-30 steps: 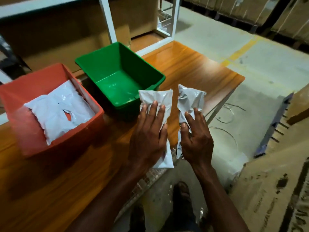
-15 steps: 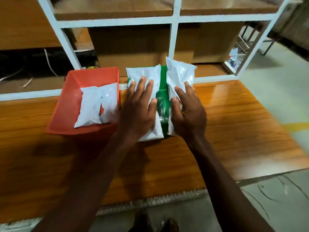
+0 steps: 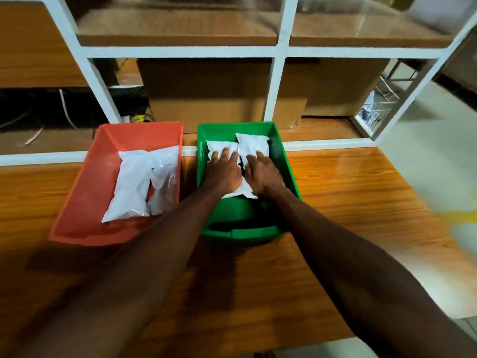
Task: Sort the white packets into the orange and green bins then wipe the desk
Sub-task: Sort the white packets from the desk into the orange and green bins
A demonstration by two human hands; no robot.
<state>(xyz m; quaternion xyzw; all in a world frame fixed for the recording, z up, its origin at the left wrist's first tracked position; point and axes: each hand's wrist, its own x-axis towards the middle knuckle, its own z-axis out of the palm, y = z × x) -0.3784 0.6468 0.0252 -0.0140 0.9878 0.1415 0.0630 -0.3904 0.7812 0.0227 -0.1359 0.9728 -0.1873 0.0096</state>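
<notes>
On the wooden desk (image 3: 348, 208) the orange bin (image 3: 85, 202) and the green bin (image 3: 242, 232) stand side by side. Two white packets (image 3: 131, 187) lie in the orange bin. Both my hands reach into the green bin. My left hand (image 3: 223, 171) lies with straight fingers on one white packet (image 3: 215, 148). My right hand (image 3: 262, 174) lies the same way on a second white packet (image 3: 251, 144) beside it. The thumbs are hidden. Both packets sit low inside the bin.
A white shelf frame (image 3: 273, 86) rises right behind the bins, with cardboard boxes (image 3: 206, 94) beyond it. A wire basket (image 3: 379, 104) stands at the far right. The desk's right edge drops to a pale floor with a yellow line.
My hands carried the two packets from the desk's right edge over to the green bin and lowered them into it. The view swung to face the shelf.
</notes>
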